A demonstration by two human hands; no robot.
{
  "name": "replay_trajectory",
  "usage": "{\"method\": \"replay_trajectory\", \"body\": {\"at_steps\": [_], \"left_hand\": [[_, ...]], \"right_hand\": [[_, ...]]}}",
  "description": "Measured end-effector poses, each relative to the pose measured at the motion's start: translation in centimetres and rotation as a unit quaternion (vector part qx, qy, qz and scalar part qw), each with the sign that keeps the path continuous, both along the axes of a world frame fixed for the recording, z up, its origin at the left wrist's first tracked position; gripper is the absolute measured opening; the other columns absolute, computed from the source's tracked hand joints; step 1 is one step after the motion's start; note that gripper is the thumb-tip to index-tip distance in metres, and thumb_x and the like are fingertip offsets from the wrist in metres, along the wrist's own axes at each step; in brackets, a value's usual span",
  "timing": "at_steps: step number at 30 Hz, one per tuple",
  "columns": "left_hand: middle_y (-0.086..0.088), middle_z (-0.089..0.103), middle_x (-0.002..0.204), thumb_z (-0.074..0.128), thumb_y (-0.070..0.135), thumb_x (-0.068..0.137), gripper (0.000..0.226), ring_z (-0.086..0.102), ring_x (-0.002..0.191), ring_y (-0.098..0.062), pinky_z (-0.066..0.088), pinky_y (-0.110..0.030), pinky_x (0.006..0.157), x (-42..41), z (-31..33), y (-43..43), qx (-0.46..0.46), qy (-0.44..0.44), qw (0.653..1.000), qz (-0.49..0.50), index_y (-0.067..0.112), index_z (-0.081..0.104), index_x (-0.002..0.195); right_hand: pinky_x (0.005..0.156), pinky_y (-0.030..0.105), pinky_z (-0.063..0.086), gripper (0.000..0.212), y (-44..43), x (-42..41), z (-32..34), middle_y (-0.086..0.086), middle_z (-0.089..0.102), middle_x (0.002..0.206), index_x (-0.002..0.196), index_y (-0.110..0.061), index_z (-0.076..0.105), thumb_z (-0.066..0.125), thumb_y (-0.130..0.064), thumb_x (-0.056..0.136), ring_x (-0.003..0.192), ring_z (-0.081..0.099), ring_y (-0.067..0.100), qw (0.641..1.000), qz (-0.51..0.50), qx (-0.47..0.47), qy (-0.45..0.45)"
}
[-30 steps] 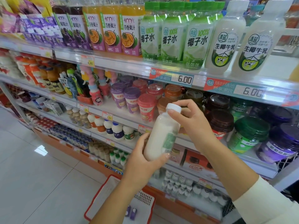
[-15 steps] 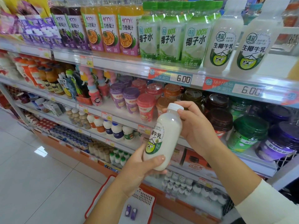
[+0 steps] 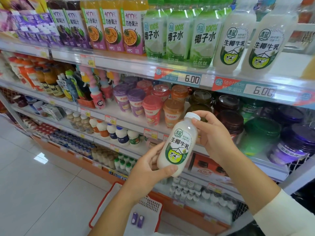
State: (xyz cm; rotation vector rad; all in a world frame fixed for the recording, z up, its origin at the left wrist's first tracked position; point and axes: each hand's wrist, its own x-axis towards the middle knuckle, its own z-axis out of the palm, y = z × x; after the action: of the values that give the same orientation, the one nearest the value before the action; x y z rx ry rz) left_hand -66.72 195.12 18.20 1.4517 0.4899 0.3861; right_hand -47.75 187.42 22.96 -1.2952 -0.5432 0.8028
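A white coconut milk bottle (image 3: 179, 143) with a white cap and a green cow label is held tilted in front of the shelves. My left hand (image 3: 146, 171) grips its lower end, thumb across the base. My right hand (image 3: 213, 135) holds the neck and cap end from the right. The label faces me. Two bottles of the same kind (image 3: 235, 40) stand on the top shelf at the right.
Store shelves (image 3: 119, 65) hold juice bottles, coconut water (image 3: 177, 31), cups (image 3: 151, 109), jars (image 3: 259, 133) and small milk bottles. A red-rimmed white basket (image 3: 150, 206) with two small purple cartons (image 3: 137, 218) sits on the tiled floor below my arms.
The bottle has been turned between my hands so its label now faces me. The view has come closer to the shelves.
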Motion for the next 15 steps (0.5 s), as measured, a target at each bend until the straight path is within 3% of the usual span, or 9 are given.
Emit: {"method": "replay_trajectory", "body": {"at_steps": [4, 9, 12, 15], "left_hand": [[0.013, 0.072, 0.115, 0.079, 0.019, 0.069, 0.064, 0.068, 0.107, -0.008, 0.055, -0.023, 0.085, 0.5, 0.0, -0.6, 0.013, -0.002, 1.0, 0.004, 0.039, 0.053, 0.124], [0.014, 0.072, 0.115, 0.079, 0.019, 0.069, 0.064, 0.068, 0.105, -0.008, 0.055, -0.022, 0.083, 1.5, 0.3, -1.3, 0.029, -0.001, 1.0, -0.003, 0.038, 0.052, 0.124], [0.015, 0.07, 0.118, 0.081, 0.02, 0.069, 0.07, 0.067, 0.106, -0.008, 0.055, -0.025, 0.086, 2.5, 0.8, -1.6, 0.049, 0.005, 0.999, -0.006, 0.038, 0.049, 0.129], [0.019, 0.067, 0.121, 0.089, 0.025, 0.068, 0.081, 0.065, 0.11, -0.005, 0.055, -0.028, 0.091, 4.0, 1.4, -1.8, 0.088, 0.013, 0.996, -0.018, 0.042, 0.045, 0.134]], "right_hand": [[0.072, 0.04, 0.053, 0.016, -0.5, 0.4, 0.1, 0.023, 0.066, 0.116, 0.11, -0.015, 0.059, 0.057, -0.011, 0.094, 0.091, 0.064, 0.033, 1.0, 0.003, -0.005, -0.016], [0.075, 0.046, 0.056, 0.016, -1.6, 1.0, 1.2, 0.018, 0.07, 0.11, 0.107, -0.016, 0.059, 0.063, -0.018, 0.092, 0.094, 0.069, 0.034, 0.998, -0.011, -0.028, -0.059], [0.05, 0.023, 0.051, 0.021, -2.9, 1.5, 2.7, 0.01, 0.074, 0.097, 0.105, -0.017, 0.06, 0.07, -0.022, 0.087, 0.066, 0.069, 0.015, 0.993, -0.027, -0.048, -0.1], [0.063, 0.037, 0.054, 0.022, -4.3, 2.8, 4.7, 0.008, 0.075, 0.096, 0.099, -0.017, 0.061, 0.074, -0.02, 0.082, 0.081, 0.072, 0.031, 0.989, -0.04, -0.059, -0.13]]}}
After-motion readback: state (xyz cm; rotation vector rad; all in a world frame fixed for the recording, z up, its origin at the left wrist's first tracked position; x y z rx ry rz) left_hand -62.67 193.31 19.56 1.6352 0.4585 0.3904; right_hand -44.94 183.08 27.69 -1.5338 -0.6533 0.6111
